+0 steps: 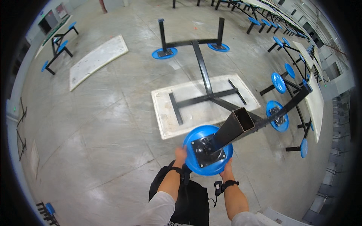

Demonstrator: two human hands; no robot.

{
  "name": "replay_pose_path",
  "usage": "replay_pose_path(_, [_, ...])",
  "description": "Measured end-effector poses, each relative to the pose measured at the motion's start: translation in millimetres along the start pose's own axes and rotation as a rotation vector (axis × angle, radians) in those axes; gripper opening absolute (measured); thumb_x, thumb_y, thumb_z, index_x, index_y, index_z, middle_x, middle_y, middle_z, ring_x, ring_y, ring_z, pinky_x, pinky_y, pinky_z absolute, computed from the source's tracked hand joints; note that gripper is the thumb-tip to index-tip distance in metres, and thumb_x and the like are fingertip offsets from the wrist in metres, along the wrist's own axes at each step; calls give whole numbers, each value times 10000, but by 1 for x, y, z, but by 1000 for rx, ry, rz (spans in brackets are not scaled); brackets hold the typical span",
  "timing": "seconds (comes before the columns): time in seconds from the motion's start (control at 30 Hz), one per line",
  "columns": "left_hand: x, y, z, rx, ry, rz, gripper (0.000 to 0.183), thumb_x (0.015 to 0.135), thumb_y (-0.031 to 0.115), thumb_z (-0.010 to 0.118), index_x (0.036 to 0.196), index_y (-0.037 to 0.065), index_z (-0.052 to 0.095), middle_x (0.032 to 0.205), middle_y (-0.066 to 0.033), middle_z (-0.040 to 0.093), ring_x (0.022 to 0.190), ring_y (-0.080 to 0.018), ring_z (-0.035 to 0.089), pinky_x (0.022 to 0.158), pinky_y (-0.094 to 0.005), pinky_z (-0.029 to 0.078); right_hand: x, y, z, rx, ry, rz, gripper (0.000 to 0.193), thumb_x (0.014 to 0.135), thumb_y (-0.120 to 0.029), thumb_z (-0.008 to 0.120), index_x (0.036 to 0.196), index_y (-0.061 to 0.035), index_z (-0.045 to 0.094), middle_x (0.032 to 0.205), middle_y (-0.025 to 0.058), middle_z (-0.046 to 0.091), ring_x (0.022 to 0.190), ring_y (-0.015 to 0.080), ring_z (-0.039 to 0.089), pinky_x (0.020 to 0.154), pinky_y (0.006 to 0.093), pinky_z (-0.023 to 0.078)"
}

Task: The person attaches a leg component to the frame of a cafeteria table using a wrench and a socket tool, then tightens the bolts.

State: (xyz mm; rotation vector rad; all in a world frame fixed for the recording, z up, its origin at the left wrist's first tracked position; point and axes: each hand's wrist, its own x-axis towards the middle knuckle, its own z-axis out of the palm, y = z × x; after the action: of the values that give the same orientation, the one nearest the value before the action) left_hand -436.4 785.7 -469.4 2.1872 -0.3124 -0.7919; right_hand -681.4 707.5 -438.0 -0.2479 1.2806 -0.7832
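Inverted frame lies over white tabletop, crossbars against it; fastening can't be told. Near seat, underside up, is at the person's front, seemingly off the floor. Left hand grips its left rim, blurred; right hand grips the lower right rim, fingertips hidden. Step in hand, by judgement: lifting or steadying this end. Next move calls for an even two-handed hold, face clear of the open post.

Head-worn fisheye, near, looking down over hands.
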Motion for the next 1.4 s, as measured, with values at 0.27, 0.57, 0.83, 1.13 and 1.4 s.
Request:
replay_pose_path(0.27, [-33, -98, -9, 199, -141, 106, 466, 850, 410, 505, 910, -42, 600, 870, -260, 595, 777, -405, 579, 673, -474, 451, -25, 95, -63, 5, 141, -35, 757, 877, -592, 312, 1265, 55, 365, 1232, 187, 477, 1094, 308, 501, 933, 403, 410])
replay_pose_path(0.57, [-25, -241, -56, -44, -142, 114, 479, 853, 386, 520, 788, -80, 609, 762, -268, 599, 739, -418, 578, 668, -470, 439, -78, 241, -92, 117, 173, 6, 744, 866, -600, 333, 1272, 22, 370, 1226, 158, 488, 1098, 303, 497, 941, 414, 404])
replay_pose_path(0.83, [-111, -231, -79, -145, -236, -46, 427, 865, 337, 522, 811, -78, 609, 689, -227, 596, 668, -350, 597, 645, -421, 436, -92, 295, -163, 177, 238, -19, 542, 925, -472, 332, 1222, -30, 433, 1192, 119, 518, 1078, 282, 503, 954, 406, 393])
replay_pose_path(1.13, [-95, -368, -53, -175, -331, -74, 355, 864, 293, 530, 910, -48, 619, 730, -146, 619, 663, -210, 577, 652, -370, 448, -85, 389, -239, 249, 54, -141, 343, 907, -279, 465, 1139, -33, 518, 1075, 95, 571, 975, 217, 546, 827, 334, 450])
replay_pose_path(1.4, [-97, -502, -55, -380, -596, -133, 354, 865, 265, 518, 1028, -43, 578, 844, -110, 616, 754, -169, 560, 690, -324, 451, -81, 515, -290, 154, 35, -189, 326, 892, -273, 492, 1093, -21, 541, 1004, 79, 585, 909, 185, 553, 769, 307, 452])
